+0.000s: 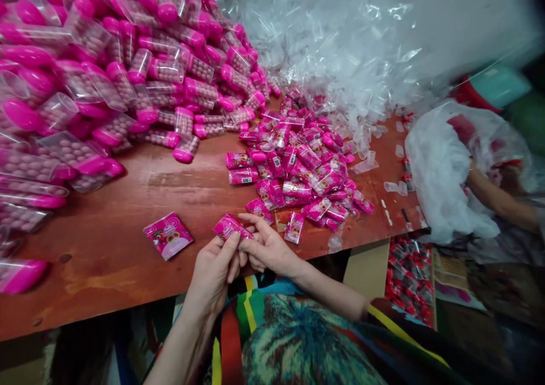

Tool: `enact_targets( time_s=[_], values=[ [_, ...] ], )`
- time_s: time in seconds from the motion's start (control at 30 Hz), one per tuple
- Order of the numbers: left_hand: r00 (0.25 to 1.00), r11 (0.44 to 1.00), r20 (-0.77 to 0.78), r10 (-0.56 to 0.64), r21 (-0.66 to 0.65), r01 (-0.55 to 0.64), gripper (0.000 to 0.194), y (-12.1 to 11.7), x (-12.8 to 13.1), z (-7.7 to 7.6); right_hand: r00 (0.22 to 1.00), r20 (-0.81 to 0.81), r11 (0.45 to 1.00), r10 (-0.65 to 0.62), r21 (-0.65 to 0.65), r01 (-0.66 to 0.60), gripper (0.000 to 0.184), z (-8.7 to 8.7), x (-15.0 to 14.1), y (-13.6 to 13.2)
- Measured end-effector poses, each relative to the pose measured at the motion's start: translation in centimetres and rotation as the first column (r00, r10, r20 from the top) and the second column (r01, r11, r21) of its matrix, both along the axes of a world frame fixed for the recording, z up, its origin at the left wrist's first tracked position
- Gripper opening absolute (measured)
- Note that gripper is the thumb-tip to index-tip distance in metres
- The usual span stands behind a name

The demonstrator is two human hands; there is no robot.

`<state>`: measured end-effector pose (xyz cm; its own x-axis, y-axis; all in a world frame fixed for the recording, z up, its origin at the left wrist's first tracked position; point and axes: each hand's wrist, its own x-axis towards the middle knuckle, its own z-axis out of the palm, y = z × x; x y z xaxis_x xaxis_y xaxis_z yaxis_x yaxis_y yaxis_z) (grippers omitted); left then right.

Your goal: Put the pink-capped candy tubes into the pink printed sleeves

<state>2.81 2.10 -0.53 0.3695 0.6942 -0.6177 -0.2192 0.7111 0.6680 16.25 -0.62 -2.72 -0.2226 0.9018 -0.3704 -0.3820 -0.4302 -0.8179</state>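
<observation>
Close to the table's front edge, my left hand [213, 268] pinches a small pink printed candy packet [229, 226] between thumb and fingers. At the packet's right end, my right hand [270, 247] has its thumb and fingers closed, with its index finger extended along the far side. My fingertips hide the packet's lower right part. To the left lies a flat square of pink printed wrappers [168, 235]. Just beyond my hands is a heap of pink wrapped candy containers [298, 166], with one lone wrapped container [294, 227] at its near edge.
Clear containers of pale pink balls with bright pink caps [162, 70] are piled high on the left. Clear plastic pieces [340, 55] are heaped at the back. To the right, another person's arm [502, 195] reaches into a white plastic bag [438, 163], above a box of red-and-clear items [409, 280].
</observation>
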Motion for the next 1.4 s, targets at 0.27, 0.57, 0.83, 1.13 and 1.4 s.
enact_targets(
  time_s=[0.27,0.57,0.83,1.13,1.4],
  values=[
    [0.997,0.997,0.025,-0.068,0.025,0.067,0.040,-0.4,0.7,0.3,0.931,0.224,0.950,-0.290,0.185,0.251,0.055,2.8,2.7,1.3],
    [0.913,0.939,-0.319,0.254,0.306,-0.154,0.030,-1.4,-4.3,1.8,0.660,0.697,0.902,-0.279,0.425,-0.068,0.065,1.3,2.4,-1.0],
    [0.033,0.632,-0.639,0.768,0.766,0.116,0.029,0.9,-15.0,1.1,0.338,0.813,0.815,-0.475,0.551,-0.179,0.040,-1.9,3.7,-0.1],
    [-0.218,0.735,-0.746,0.630,0.480,0.479,0.039,-0.2,-14.5,-1.5,0.300,0.784,0.587,-0.543,0.610,-0.532,0.026,-3.7,8.0,3.0],
    [0.015,0.574,-0.640,0.768,0.699,0.426,0.037,0.4,-15.2,-2.7,0.576,0.651,0.584,-0.495,0.740,-0.334,0.025,-0.4,0.5,4.4]
  ],
)
